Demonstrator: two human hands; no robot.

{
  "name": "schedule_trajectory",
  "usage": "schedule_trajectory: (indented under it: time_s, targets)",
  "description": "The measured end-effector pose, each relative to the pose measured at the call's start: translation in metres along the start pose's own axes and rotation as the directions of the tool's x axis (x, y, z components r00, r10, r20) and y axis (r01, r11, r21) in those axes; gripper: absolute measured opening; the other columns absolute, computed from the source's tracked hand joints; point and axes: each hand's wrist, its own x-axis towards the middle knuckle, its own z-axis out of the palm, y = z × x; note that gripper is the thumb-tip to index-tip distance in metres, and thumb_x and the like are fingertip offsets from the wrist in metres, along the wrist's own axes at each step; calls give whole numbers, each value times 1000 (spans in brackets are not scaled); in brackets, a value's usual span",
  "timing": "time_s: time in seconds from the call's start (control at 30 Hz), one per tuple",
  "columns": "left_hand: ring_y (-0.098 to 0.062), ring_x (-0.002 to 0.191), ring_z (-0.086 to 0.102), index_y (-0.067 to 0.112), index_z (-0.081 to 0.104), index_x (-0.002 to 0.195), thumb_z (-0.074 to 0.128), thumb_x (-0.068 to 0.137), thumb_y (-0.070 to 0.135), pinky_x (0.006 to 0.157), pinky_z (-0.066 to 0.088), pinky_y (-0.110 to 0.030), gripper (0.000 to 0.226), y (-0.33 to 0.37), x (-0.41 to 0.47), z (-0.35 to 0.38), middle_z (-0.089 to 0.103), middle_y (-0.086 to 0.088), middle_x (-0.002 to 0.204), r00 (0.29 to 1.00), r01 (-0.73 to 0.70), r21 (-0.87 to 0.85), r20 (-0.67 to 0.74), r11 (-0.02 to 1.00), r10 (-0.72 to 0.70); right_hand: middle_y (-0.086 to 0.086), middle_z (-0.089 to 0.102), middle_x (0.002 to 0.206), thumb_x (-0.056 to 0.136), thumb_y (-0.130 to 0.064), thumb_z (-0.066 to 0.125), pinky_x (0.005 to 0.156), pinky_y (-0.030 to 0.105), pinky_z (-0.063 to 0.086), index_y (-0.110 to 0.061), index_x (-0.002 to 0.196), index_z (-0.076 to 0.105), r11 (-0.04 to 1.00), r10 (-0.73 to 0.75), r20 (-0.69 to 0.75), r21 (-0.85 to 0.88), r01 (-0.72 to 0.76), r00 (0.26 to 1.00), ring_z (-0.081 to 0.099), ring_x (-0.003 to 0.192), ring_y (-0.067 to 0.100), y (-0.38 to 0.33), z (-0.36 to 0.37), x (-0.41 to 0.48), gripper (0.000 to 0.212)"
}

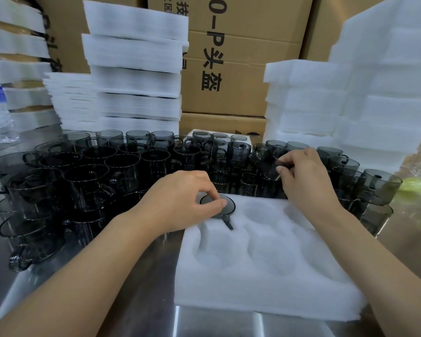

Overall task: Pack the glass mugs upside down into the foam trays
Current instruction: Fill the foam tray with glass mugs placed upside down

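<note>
Smoky grey glass mug (220, 210) upside down in the far-left pocket of the white moulded foam tray (265, 295), handle toward the viewer, base gripped by curled fingers of the left hand (180, 203). Right hand (301, 176) pinching the handle of a second smoky mug (261, 152) among crowded upright mugs (122, 166) on the steel table (156, 288).

Soft, even, fairly bright light left only faint shadows. Pale glare streaked the steel table (216, 325) at 6 o'clock. The dark glass mugs (95, 171) at 9 o'clock merged into murk, their rims catching thin highlights. Wide-angle distortion bowed the foam stacks (387, 81) at 2 o'clock, and a greenish object (413, 188) at 3 o'clock smeared into blur.
</note>
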Motion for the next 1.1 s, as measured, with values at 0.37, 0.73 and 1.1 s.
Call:
schedule_trajectory:
  time_s: [0.37, 0.73, 1.1]
  targets:
    - [6, 104, 56, 48, 34, 135, 69, 71, 58, 85, 47, -26, 74, 0, 4, 8, 63, 23, 107, 951, 53, -380, -264, 923, -164, -10, 55, 104, 90, -4, 58, 79, 8, 39, -32, 91, 53, 837, -414, 40, 411, 362, 909, 51, 97, -1, -31, -10, -22, 29]
    - [3, 80, 62, 29, 52, 73, 71, 81, 6, 68, 50, -19, 30, 2, 3, 14, 64, 18, 84, 949, -116, -470, -314, 875, -43, -16, 54, 116, 84, -14, 61, 84, 20, 48, -39, 101, 62, 733, -393, 19, 610, 301, 919, 56, 100, 5, -28, -10, -22, 30]
    - [6, 94, 61, 8, 71, 80, 59, 83, 21, 78, 46, -10, 18, 4, -1, 13, 57, 17, 117, 941, -245, -426, -323, 871, 107, -6, 62, 119, 78, -2, 63, 91, 25, 49, -30, 117, 56, 656, -396, 71, 719, 228, 915, 55, 116, 12, -27, -12, -23, 48]
